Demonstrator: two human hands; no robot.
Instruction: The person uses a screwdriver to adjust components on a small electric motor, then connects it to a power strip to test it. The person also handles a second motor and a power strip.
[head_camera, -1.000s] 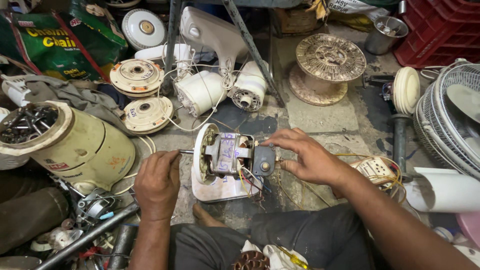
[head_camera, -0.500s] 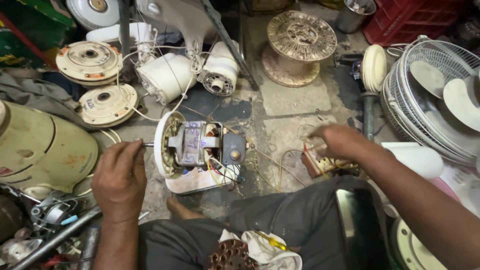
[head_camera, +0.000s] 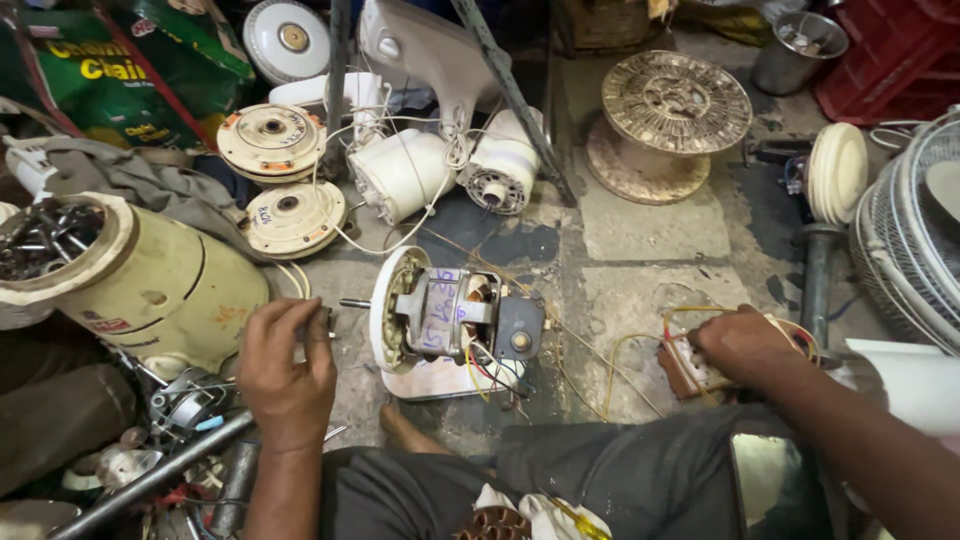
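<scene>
1. Copper-wound fan motor is lying on the floor between the hands.
2. The shaft end is gripped by the left hand.
3. A small wired part is clasped by the right hand.
4. Thin leads could be snapped if tugged.

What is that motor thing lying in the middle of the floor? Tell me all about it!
The fan motor lies on its side on the concrete floor, its shaft pointing toward the left hand. It has a round white front plate, a bare metal core with copper windings, and a black box on the back. Red, yellow and white wires trail out from it. The left hand is at the shaft's tip; the right hand is apart.
</scene>
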